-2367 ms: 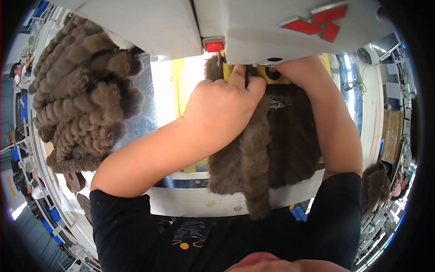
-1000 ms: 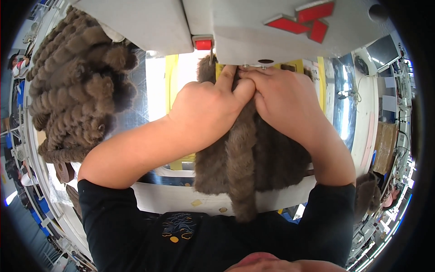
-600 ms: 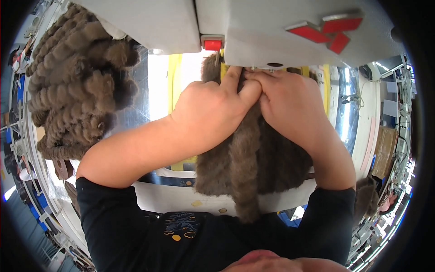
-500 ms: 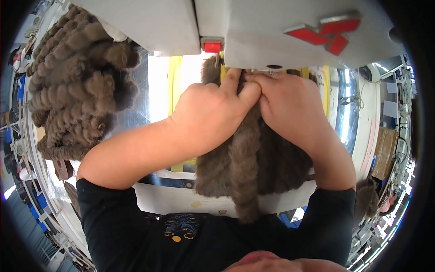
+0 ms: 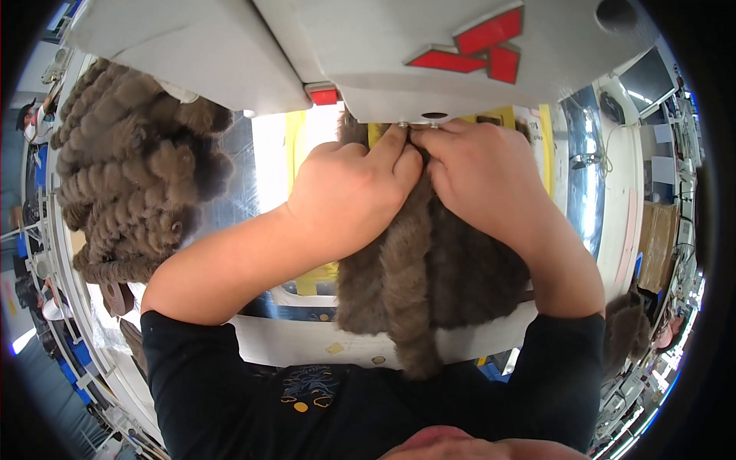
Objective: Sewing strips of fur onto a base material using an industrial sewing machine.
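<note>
Fingers (image 5: 395,149) of left hand (image 5: 349,195) curled and pinched on top edge of brown fur piece (image 5: 429,268), touching fingers (image 5: 441,142) of right hand (image 5: 479,180), likewise closed and pressing same edge. Both hands knuckle to knuckle, right under grey sewing machine head (image 5: 429,54), close to its small metal foot (image 5: 418,123). Fur piece spread flat below machine head, over yellow strip (image 5: 307,146) and shiny metal counter (image 5: 245,172), lower end hanging past white counter edge (image 5: 299,341) toward black shirt (image 5: 353,414). Red button (image 5: 323,96) on machine head, just left of hands. Heap of brown fur rolls (image 5: 134,172) well left of machine head. Another fur scrap (image 5: 625,330) lower right of it.
</note>
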